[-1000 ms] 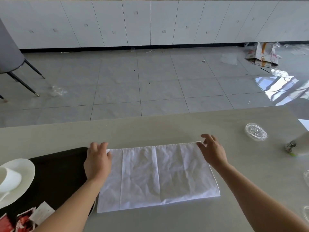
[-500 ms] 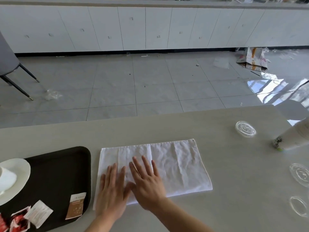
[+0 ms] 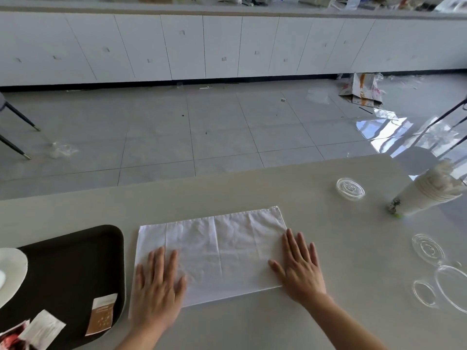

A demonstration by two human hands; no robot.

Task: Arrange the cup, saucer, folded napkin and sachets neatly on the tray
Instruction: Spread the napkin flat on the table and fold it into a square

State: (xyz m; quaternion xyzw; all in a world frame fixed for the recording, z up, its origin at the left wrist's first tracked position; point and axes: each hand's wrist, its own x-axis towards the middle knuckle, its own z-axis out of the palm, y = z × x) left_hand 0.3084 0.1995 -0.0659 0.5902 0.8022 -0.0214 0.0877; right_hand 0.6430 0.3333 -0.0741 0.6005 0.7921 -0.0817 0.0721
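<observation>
A white cloth napkin, folded to a long rectangle, lies flat on the beige table. My left hand rests flat on its near left corner, fingers spread. My right hand presses flat on its right edge, half on the table. To the left is the dark tray. A white saucer sits at the tray's left, the cup mostly out of frame. A brown sachet, a white sachet and a red sachet lie on the tray's near part.
A stack of paper cups lies on its side at the right. Clear plastic lids are scattered on the right of the table. The table's far edge runs across mid-frame; tiled floor and white cabinets lie beyond.
My hands went from the napkin's far corners to its middle, then slid apart: the left to the near left corner, the right to the right edge. The view tilted up.
</observation>
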